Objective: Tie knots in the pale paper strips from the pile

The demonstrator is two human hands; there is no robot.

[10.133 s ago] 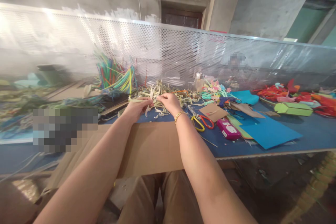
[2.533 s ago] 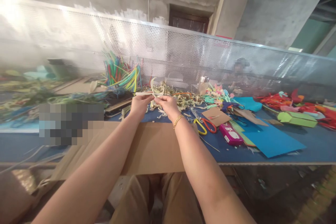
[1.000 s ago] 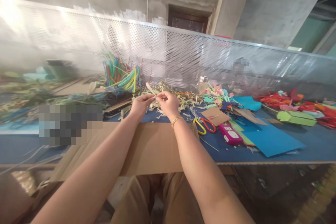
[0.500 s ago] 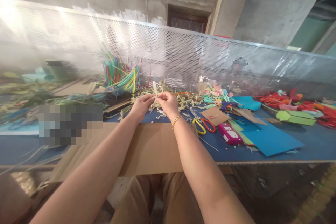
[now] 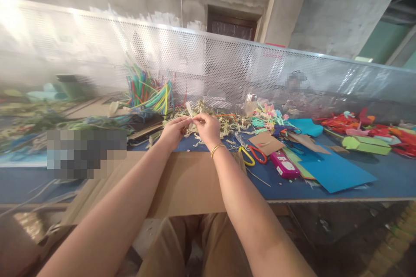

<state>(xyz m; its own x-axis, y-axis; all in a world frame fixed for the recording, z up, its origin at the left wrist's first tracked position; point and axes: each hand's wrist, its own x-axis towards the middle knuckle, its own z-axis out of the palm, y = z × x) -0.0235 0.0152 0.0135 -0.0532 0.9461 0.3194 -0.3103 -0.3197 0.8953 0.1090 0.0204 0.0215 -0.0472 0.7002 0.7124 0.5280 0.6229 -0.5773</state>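
My left hand [image 5: 175, 131] and my right hand [image 5: 207, 128] meet fingertip to fingertip above the far edge of a cardboard sheet [image 5: 191, 177]. Both are closed in a pinch on a small pale strip [image 5: 189, 108], whose whitish tip sticks up above the fingers. Its lower part is hidden by the fingers, and I cannot tell its material. A gold chain bracelet [image 5: 217, 150] circles my right wrist. Behind the hands lies a heap of pale, curly strips [image 5: 227, 125].
Right of the cardboard are scissors with yellow and red handles [image 5: 253, 156], a purple packet [image 5: 284, 165] and blue sheets [image 5: 334, 169]. Colourful pipe cleaners [image 5: 146, 88] stand back left. A jar [image 5: 250, 104] stands before the perforated metal screen [image 5: 224, 65]. A person [image 5: 295, 84] shows beyond it.
The fingertips have drawn closer together around the pale strip, and its upright tip leans a little further left and shows less. My right hand has turned slightly. Everything else stays put.
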